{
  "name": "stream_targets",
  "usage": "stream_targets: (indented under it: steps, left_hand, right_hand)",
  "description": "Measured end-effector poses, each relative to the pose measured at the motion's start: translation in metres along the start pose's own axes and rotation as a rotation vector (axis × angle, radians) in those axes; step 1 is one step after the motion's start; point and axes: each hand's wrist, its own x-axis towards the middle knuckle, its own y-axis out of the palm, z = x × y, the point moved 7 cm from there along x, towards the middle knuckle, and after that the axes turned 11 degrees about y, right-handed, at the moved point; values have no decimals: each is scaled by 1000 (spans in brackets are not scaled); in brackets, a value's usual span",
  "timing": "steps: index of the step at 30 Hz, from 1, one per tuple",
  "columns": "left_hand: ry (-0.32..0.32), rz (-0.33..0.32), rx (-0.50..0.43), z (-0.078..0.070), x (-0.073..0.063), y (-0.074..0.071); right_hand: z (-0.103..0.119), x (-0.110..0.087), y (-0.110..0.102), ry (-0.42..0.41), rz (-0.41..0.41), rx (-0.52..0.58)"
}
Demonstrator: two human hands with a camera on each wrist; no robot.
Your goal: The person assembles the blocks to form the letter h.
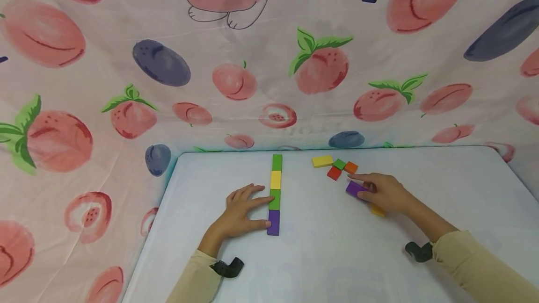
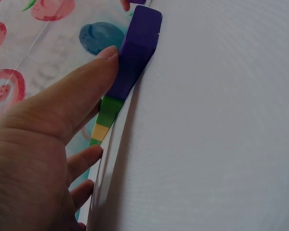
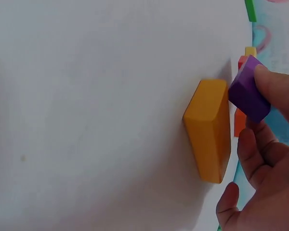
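A straight row of wooden blocks runs away from me in the head view: a purple block [image 1: 273, 226] nearest, then a green block [image 1: 275, 205], a yellow block [image 1: 275, 180] and another green block [image 1: 277, 162]. My left hand [image 1: 237, 215] lies along the row's left side, fingers spread, its thumb touching the purple block and its index fingertip the nearer green one. To the right, my right hand [image 1: 389, 194] pinches a second purple block [image 3: 249, 91] between thumb and fingers. An orange-yellow block [image 3: 207, 132] lies beneath that hand, partly hidden in the head view.
Beyond the right hand sit a yellow block [image 1: 322, 161], a small green block [image 1: 338, 164], a red block [image 1: 334, 173] and an orange block [image 1: 351, 167]. The white table [image 1: 311, 261] ends at a fruit-printed cloth [image 1: 252, 64] behind and to the left.
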Motion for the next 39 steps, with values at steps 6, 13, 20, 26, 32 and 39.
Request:
stream_targets:
  steps: [6,13,20,26,32,39]
  left_hand:
    - [-3,-1,-1,0,0,0]
    - [-7,-4,-7,-1,0,-1]
    - [-2,-8,-6,-1,0,-2]
    - [-3,-1,5,0,0,0]
    - [0,-8,11,0,0,0]
    - [-2,-2,10,0,0,0]
  right_hand:
    - [9,-4,1,-29,6,25]
    - [17,-6,5,-23,7,102]
    - [32,-11,18,-25,36,177]
    - [46,-20,38,-9,110,212]
    - [56,-28,53,22,155,248]
    - [60,-29,65,2,166,256]
